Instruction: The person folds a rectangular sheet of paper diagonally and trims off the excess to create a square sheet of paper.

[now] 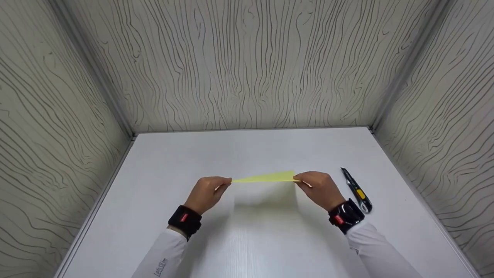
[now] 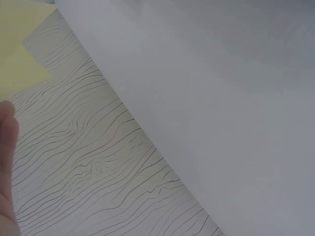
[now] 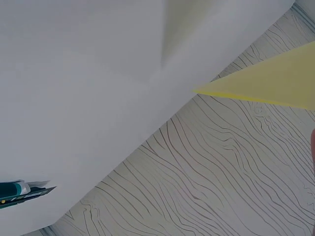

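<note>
A sheet of yellow paper (image 1: 270, 177) is held up over the white table, seen almost edge-on in the head view. My left hand (image 1: 208, 192) pinches its left end between thumb and fingers. At the other end my right hand (image 1: 319, 188) pinches it the same way. In the left wrist view two pointed parts of the yellow paper (image 2: 22, 69) show above the fingertips (image 2: 7, 118). The right wrist view has a tapering corner of the paper (image 3: 266, 81), with only a sliver of finger at the right edge.
To the right of my right hand a black and yellow utility knife (image 1: 357, 190) lies on the white table (image 1: 185, 154), its tip pointing away from me. Wood-grain panels (image 1: 247, 69) wall the table at the back and both sides. The paper casts a shadow below it.
</note>
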Action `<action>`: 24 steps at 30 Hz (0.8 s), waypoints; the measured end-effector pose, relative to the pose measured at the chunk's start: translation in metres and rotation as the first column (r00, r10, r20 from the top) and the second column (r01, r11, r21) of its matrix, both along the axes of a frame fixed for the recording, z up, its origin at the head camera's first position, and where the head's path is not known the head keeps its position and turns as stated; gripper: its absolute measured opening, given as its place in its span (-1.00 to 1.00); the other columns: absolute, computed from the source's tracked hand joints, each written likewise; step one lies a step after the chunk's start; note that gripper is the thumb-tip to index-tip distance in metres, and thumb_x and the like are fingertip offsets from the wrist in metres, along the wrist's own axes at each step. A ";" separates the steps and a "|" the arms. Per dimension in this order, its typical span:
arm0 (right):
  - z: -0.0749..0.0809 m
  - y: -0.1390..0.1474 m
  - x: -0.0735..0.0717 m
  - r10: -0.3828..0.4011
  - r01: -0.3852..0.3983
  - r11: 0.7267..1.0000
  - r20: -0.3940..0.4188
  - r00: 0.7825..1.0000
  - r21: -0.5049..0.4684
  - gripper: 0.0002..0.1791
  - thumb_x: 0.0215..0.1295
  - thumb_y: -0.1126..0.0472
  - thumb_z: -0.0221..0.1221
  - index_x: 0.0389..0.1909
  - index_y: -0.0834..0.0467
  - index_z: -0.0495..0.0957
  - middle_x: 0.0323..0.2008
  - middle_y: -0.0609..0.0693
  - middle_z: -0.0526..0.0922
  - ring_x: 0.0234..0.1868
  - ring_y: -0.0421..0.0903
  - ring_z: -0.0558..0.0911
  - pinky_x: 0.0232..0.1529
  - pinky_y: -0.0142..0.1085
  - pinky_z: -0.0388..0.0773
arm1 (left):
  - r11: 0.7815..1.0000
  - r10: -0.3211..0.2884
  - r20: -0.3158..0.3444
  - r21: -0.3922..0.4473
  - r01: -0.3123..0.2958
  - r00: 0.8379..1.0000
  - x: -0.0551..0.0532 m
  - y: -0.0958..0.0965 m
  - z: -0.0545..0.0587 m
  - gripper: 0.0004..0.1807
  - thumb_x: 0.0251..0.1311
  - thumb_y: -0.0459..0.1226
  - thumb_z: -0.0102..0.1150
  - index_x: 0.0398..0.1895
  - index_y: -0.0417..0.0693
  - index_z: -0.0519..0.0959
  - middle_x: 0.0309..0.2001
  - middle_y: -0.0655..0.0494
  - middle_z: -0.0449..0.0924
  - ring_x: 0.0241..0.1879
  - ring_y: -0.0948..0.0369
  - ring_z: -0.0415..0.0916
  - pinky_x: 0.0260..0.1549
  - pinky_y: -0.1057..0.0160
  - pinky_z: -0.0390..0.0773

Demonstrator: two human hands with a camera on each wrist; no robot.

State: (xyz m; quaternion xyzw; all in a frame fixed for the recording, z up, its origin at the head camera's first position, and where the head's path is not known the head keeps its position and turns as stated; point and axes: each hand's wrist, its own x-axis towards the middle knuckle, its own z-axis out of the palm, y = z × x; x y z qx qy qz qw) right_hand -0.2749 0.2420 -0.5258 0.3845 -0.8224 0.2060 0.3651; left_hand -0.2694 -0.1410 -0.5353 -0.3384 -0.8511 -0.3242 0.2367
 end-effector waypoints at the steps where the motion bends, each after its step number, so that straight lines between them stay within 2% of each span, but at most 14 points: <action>1: 0.000 0.001 0.000 -0.005 0.005 1.000 0.010 1.000 -0.006 -0.61 -0.14 0.56 0.61 -0.26 0.18 0.81 -0.33 0.05 0.88 -0.34 -0.05 0.85 -0.31 -0.19 0.78 | 1.000 0.006 0.009 0.014 -0.006 1.000 0.000 0.000 0.001 -0.82 0.30 -0.48 0.44 -0.06 -0.26 0.83 -0.16 -0.08 0.88 -0.16 0.07 0.87 -0.15 0.09 0.82; 7: 0.002 0.002 0.002 -0.041 0.042 0.999 0.085 0.996 -0.014 -0.72 0.06 0.52 0.54 -0.22 0.19 0.81 -0.28 0.06 0.89 -0.31 -0.01 0.86 -0.28 -0.17 0.79 | 0.994 0.045 0.010 0.102 -0.046 0.999 -0.002 0.000 0.004 -0.87 0.21 -0.47 0.53 -0.18 -0.22 0.87 -0.25 -0.03 0.89 -0.25 0.11 0.86 -0.22 0.10 0.82; 10: 0.005 0.000 0.004 -0.044 0.049 0.998 0.110 0.993 -0.038 -0.70 0.03 0.56 0.53 -0.22 0.22 0.82 -0.29 0.07 0.89 -0.32 -0.03 0.86 -0.30 -0.19 0.79 | 0.991 0.070 0.003 0.117 -0.069 0.998 -0.004 0.002 0.004 -0.89 0.23 -0.45 0.52 -0.18 -0.22 0.86 -0.25 -0.02 0.89 -0.25 0.11 0.86 -0.21 0.09 0.82; 13: 0.008 -0.003 0.005 -0.031 0.047 0.993 0.146 0.989 -0.106 -0.70 0.03 0.60 0.51 -0.24 0.25 0.82 -0.31 0.07 0.88 -0.35 -0.06 0.86 -0.31 -0.30 0.78 | 0.983 0.115 0.039 0.137 -0.119 0.993 -0.005 0.004 0.003 -0.82 0.30 -0.38 0.50 -0.07 -0.24 0.83 -0.15 -0.06 0.88 -0.16 0.08 0.86 -0.13 0.06 0.82; 16: 0.011 -0.007 0.006 -0.006 0.066 0.970 0.248 0.969 -0.236 -0.76 0.12 0.59 0.47 -0.24 0.27 0.81 -0.30 0.10 0.88 -0.36 -0.06 0.86 -0.29 -0.48 0.73 | 0.973 0.168 0.102 0.143 -0.182 0.981 -0.005 0.006 0.001 -0.65 0.39 -0.29 0.45 0.16 -0.26 0.73 0.00 -0.11 0.85 -0.04 0.03 0.84 -0.02 0.02 0.80; 18: 0.012 -0.009 0.006 0.043 0.097 0.929 0.364 0.930 -0.357 -0.83 0.22 0.56 0.43 -0.24 0.28 0.80 -0.29 0.13 0.88 -0.37 -0.09 0.86 -0.27 -0.53 0.71 | 0.970 0.193 0.133 0.121 -0.209 0.972 -0.004 0.009 -0.001 -0.58 0.44 -0.24 0.41 0.26 -0.26 0.66 0.06 -0.13 0.83 0.02 0.02 0.82 0.03 0.01 0.78; 19: 0.012 -0.010 0.007 0.075 0.124 0.900 0.429 0.900 -0.417 -0.87 0.27 0.54 0.42 -0.23 0.30 0.80 -0.30 0.15 0.87 -0.37 -0.11 0.85 -0.27 -0.53 0.71 | 0.971 0.204 0.138 0.101 -0.218 0.969 -0.003 0.010 -0.002 -0.57 0.46 -0.23 0.39 0.28 -0.25 0.65 0.07 -0.12 0.82 0.04 0.03 0.81 0.04 0.02 0.78; 21: 0.012 -0.013 0.008 0.151 0.194 0.833 0.550 0.822 -0.519 -0.95 0.34 0.49 0.39 -0.23 0.34 0.78 -0.32 0.19 0.86 -0.38 -0.16 0.83 -0.27 -0.49 0.73 | 0.974 0.208 0.135 0.057 -0.217 0.969 -0.001 0.014 -0.006 -0.58 0.47 -0.22 0.38 0.28 -0.22 0.65 0.07 -0.10 0.81 0.05 0.03 0.80 0.04 0.03 0.78; 24: 0.010 -0.017 0.009 0.253 0.323 0.734 0.682 0.686 -0.598 -0.95 0.40 0.46 0.36 -0.21 0.41 0.73 -0.35 0.20 0.83 -0.41 -0.19 0.80 -0.29 -0.39 0.78 | 0.981 0.194 0.096 -0.017 -0.193 0.976 0.002 0.022 -0.011 -0.63 0.45 -0.22 0.40 0.22 -0.19 0.67 0.07 -0.06 0.79 0.05 0.05 0.78 0.04 0.04 0.77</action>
